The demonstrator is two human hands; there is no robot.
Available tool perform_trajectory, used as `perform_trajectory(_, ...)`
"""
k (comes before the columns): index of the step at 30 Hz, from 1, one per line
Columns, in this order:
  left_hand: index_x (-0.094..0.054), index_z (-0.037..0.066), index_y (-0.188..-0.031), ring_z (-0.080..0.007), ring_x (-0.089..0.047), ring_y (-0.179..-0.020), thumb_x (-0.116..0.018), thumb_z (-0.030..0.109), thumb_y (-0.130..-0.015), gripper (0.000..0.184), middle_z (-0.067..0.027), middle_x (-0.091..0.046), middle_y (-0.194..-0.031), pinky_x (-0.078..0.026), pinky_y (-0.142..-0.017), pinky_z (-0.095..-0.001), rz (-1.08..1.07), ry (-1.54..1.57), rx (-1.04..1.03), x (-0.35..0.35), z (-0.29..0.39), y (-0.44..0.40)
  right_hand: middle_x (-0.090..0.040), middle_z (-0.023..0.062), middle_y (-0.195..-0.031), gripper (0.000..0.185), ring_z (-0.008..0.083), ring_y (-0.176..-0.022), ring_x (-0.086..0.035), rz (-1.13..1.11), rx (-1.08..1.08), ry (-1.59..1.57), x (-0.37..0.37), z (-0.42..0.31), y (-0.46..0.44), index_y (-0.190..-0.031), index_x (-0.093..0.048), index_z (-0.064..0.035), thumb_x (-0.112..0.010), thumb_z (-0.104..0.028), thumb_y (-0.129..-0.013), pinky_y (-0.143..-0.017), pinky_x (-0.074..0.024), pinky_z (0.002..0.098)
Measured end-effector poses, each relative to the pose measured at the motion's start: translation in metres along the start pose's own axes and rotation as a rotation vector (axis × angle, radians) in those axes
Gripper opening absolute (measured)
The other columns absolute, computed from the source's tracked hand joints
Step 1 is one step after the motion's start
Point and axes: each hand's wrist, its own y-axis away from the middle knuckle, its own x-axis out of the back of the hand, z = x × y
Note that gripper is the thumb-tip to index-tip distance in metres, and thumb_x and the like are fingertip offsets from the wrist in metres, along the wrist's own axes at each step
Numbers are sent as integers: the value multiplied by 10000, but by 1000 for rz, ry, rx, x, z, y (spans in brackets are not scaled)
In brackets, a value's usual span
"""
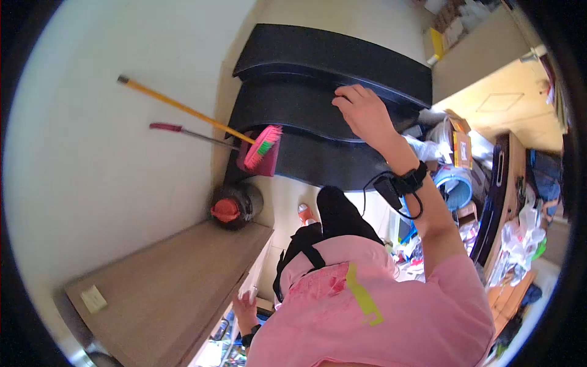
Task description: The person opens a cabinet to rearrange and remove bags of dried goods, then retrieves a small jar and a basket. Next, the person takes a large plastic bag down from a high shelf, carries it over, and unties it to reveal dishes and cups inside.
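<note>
My right hand (365, 115) is held over a black tiered stand (306, 104) with curved step-like shelves. Its fingers are loosely bent, the thumb stands apart, and I see nothing held. Around that wrist sits a black strap with a small device (400, 185) and a looped cable. Low at my left side, my left hand (246, 311) is beside the edge of a wooden-topped cabinet (177, 269). A small whitish thing (252, 293) shows at its fingertips, too small to name, and the fingers appear closed around it.
A pink broom (264, 148) and a long-handled dustpan (267, 166) lean at the stand's left end. Below them is a dark round container with a red top (226, 210). At right are a blue bucket (454, 186), boxes and plastic bags (520, 235).
</note>
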Motion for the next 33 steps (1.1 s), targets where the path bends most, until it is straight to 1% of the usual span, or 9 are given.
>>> perform_trajectory(3, -510, 52, -1233, -241, -632, -1015, -658, 301, -874, 461, -92, -629, -1151, -501, -828, -364, -445, -329, -33, -114, 36, 54, -582, 54, -1094, 234, 231, -1035, -546, -34, 25, 156, 7, 34, -15, -969, -633, -85, -594, -82, -739, -875, -445, 356)
perform_trajectory(8, -534, -3, -1261, -192, -544, -1167, -587, 118, -921, 365, -101, -593, -1239, -404, -1003, -317, -1118, -964, -862, -407, 79, 139, -582, 73, -1106, 233, 237, -1068, -539, -124, 29, 218, 10, 97, -53, -956, -621, -77, -610, -115, -727, -886, -430, 377)
perform_trajectory(12, -442, 26, -1374, -187, -406, -1308, -430, 284, -1010, 446, -110, -476, -1395, -287, -1087, -301, -1695, -1064, -893, -578, 37, 273, -584, 55, -1042, 146, 217, -1032, -543, -237, 64, 226, 16, 140, -94, -869, -624, -93, -571, -165, -753, -860, -426, 361)
perform_trajectory(17, -582, 2, -895, -176, -547, -820, -320, 421, -1027, 511, -34, -561, -792, -438, -759, -351, -1824, -1368, -518, -662, -15, 353, -577, 17, -878, 94, 196, -920, -540, -183, 131, 298, 43, 219, -115, -778, -658, -126, -582, -179, -762, -818, -414, 389)
perform_trajectory(21, -578, 24, -788, -208, -570, -736, -398, 386, -1009, 461, -30, -561, -688, -453, -703, -360, -1674, -1321, -478, -684, 14, 422, -597, 23, -859, 118, 209, -962, -550, -365, 55, 423, 52, 306, -99, -746, -698, -144, -589, -185, -765, -865, -413, 427)
perform_trajectory(23, -591, 38, -767, -301, -643, -690, -497, 330, -956, 360, -110, -635, -693, -481, -638, -420, -1813, -1115, -1341, -683, 29, 468, -612, 36, -913, 122, 218, -993, -558, -576, 8, 644, 59, 352, -94, -786, -701, -134, -586, -173, -787, -865, -422, 421)
perform_trajectory(26, -611, 85, -787, -327, -608, -694, -547, 300, -901, 252, -119, -615, -731, -476, -665, -406, -2234, -1248, -1487, -687, 15, 494, -618, 46, -958, 136, 231, -1006, -567, -565, -235, 642, 85, 408, -118, -860, -699, -110, -583, -161, -809, -865, -429, 426)
perform_trajectory(31, -632, 77, -816, -358, -640, -665, -570, 366, -871, 301, -145, -624, -717, -504, -616, -479, -2624, -1717, -1335, -735, -41, 478, -644, 60, -949, 182, 211, -891, -626, 13, -676, -100, 107, 465, -199, -954, -667, -55, -585, -199, -880, -739, -507, 360)
perform_trajectory(33, -627, 62, -845, -371, -644, -698, -596, 364, -849, 303, -161, -633, -743, -507, -635, -498, -2582, -1891, -1295, -751, -85, 440, -660, 46, -941, 190, 161, -811, -623, 158, -840, -911, 133, 446, -244, -987, -663, -62, -592, -215, -898, -717, -496, 302)
